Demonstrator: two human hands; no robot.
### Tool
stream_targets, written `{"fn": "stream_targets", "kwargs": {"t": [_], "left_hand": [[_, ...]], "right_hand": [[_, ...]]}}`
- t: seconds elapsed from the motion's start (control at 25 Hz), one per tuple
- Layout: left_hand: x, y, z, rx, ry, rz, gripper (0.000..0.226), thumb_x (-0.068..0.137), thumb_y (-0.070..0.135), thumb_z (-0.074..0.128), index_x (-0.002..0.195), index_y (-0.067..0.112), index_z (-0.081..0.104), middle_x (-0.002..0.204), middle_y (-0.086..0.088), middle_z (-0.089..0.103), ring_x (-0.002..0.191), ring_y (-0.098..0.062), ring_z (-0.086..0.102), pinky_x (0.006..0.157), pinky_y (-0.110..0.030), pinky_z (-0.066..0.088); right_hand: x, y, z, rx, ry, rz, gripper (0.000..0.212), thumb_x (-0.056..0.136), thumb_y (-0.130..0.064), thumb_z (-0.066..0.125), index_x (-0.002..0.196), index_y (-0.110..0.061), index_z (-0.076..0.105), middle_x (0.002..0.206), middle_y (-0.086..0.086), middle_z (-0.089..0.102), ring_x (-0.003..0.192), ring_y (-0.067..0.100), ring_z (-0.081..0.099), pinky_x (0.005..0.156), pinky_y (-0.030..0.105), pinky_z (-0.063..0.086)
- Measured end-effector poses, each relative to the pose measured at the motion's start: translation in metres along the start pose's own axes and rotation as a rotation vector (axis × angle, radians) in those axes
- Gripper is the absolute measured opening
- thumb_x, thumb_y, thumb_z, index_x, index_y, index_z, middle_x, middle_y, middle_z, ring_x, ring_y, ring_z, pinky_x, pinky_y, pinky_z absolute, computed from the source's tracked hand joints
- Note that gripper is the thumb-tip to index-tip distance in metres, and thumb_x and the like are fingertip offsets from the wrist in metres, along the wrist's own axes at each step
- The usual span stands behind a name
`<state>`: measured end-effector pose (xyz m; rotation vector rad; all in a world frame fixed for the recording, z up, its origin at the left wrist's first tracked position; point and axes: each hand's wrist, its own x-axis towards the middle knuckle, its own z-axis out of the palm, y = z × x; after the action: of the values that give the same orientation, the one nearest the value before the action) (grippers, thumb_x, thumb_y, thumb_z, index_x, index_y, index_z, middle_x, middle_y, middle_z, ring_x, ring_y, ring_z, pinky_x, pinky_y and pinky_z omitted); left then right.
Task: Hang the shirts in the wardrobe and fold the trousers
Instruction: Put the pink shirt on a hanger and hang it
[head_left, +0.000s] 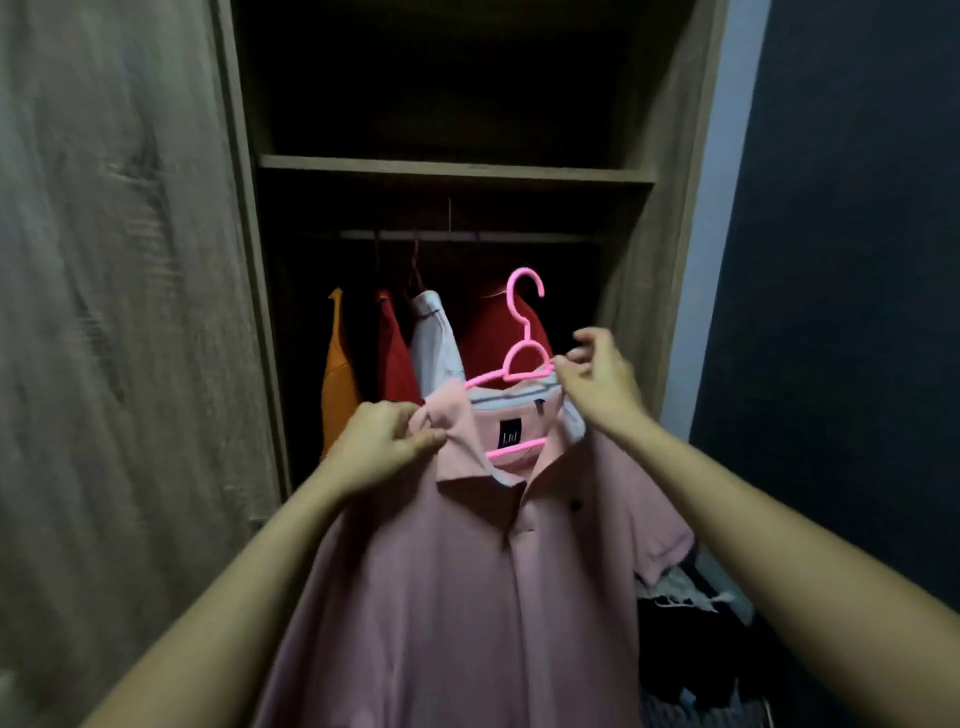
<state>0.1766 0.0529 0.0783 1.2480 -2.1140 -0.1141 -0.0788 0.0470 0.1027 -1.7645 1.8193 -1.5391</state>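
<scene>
A pink polo shirt (457, 587) hangs in front of me on a bright pink plastic hanger (524, 343), whose hook points up, below the wardrobe rail (467, 236). My left hand (384, 441) grips the shirt's left collar and shoulder. My right hand (597, 374) pinches the shirt's right shoulder where it meets the hanger arm. On the rail behind hang an orange shirt (337, 384), a red shirt (397, 358), a white shirt (436, 343) and a dark red shirt (488, 338).
The open wardrobe has a wooden shelf (457, 169) above the rail and a wooden door (114, 312) standing at my left. A dark wall (841, 260) is at my right. A dim pile of clothes (685, 623) lies low at the right.
</scene>
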Motion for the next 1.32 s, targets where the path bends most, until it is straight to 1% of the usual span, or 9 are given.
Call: {"fn": "stream_targets", "kwargs": {"t": [0.12,0.28,0.4,0.6,0.76,0.96,1.08,1.2,1.32], "left_hand": [[0.003,0.029,0.031,0.202,0.029,-0.026,0.035,0.084,0.050,0.055,0.079,0.015,0.054,0.087,-0.015,0.065,0.089,-0.038,0.059,0.066,-0.037,0.038],[-0.002,0.079,0.045,0.160,-0.079,-0.002,0.037,0.088,0.050,0.049,0.082,0.014,0.057,0.090,-0.013,0.064,0.092,-0.034,0.058,0.066,-0.034,0.036],[0.011,0.083,0.036,-0.050,-0.256,-0.060,0.058,0.084,0.067,0.042,0.070,0.014,0.062,0.069,-0.001,0.068,0.071,-0.021,0.064,0.066,-0.031,0.048],[0.064,0.071,0.051,0.083,0.100,-0.102,0.033,0.091,0.045,0.045,0.104,0.025,0.068,0.100,-0.004,0.070,0.104,-0.031,0.059,0.084,-0.035,0.045],[0.131,0.061,0.090,0.175,0.155,-0.061,0.036,0.091,0.037,0.045,0.120,0.020,0.057,0.109,-0.013,0.066,0.104,-0.036,0.059,0.083,-0.040,0.046],[0.212,0.046,0.141,0.202,0.132,-0.073,0.042,0.092,0.035,0.045,0.130,0.018,0.047,0.123,-0.015,0.054,0.107,-0.040,0.056,0.087,-0.045,0.046],[0.253,0.046,0.161,0.169,0.110,-0.066,0.054,0.095,0.036,0.044,0.146,0.031,0.028,0.152,-0.015,0.021,0.122,-0.040,0.043,0.093,-0.045,0.043],[0.286,0.043,0.181,0.152,0.082,-0.091,0.053,0.096,0.045,0.039,0.146,0.035,0.026,0.158,-0.010,-0.004,0.132,-0.042,0.029,0.096,-0.048,0.041],[0.287,0.029,0.195,0.141,0.248,-0.173,0.040,0.095,0.038,0.045,0.123,0.011,0.049,0.153,-0.023,0.016,0.123,-0.045,0.041,0.088,-0.050,0.045]], "right_hand": [[-0.014,-0.030,0.017,0.411,-0.255,0.379,0.033,0.095,-0.039,0.045,0.081,-0.010,0.054,0.066,0.005,0.056,0.052,0.015,0.051,0.055,0.027,0.039],[-0.006,-0.032,0.018,0.596,-0.125,0.485,0.035,0.087,-0.047,0.056,0.079,-0.013,0.053,0.072,0.006,0.057,0.050,0.013,0.052,0.061,0.028,0.044],[0.006,-0.011,0.014,0.394,-0.093,0.470,0.068,0.051,-0.074,0.069,0.080,-0.013,0.064,0.079,0.006,0.066,0.074,0.022,0.065,0.083,0.036,0.054],[0.032,0.013,-0.005,0.154,-0.106,0.404,0.018,0.064,-0.010,0.074,0.074,-0.010,0.058,0.069,0.014,0.063,0.067,0.025,0.060,0.069,0.036,0.052],[0.070,0.030,-0.005,-0.034,-0.186,0.309,0.025,0.046,-0.012,0.062,0.070,-0.009,0.060,0.058,0.009,0.061,0.054,0.023,0.058,0.061,0.036,0.050],[0.121,0.054,-0.008,-0.433,-0.194,0.120,0.017,0.083,-0.026,0.054,0.089,-0.010,0.058,0.087,0.013,0.064,0.089,0.032,0.065,0.065,0.029,0.045],[0.144,0.061,-0.005,-0.599,-0.165,-0.003,0.031,0.091,-0.030,0.048,0.103,-0.003,0.057,0.110,0.022,0.064,0.105,0.037,0.059,0.073,0.032,0.043],[0.173,0.065,-0.003,-0.708,-0.149,-0.064,0.033,0.089,-0.023,0.054,0.114,-0.001,0.055,0.118,0.024,0.059,0.110,0.039,0.057,0.081,0.035,0.046],[0.200,0.063,-0.001,-0.744,-0.142,-0.107,0.032,0.093,-0.022,0.051,0.117,-0.001,0.055,0.119,0.024,0.057,0.112,0.041,0.055,0.082,0.037,0.046]]}}
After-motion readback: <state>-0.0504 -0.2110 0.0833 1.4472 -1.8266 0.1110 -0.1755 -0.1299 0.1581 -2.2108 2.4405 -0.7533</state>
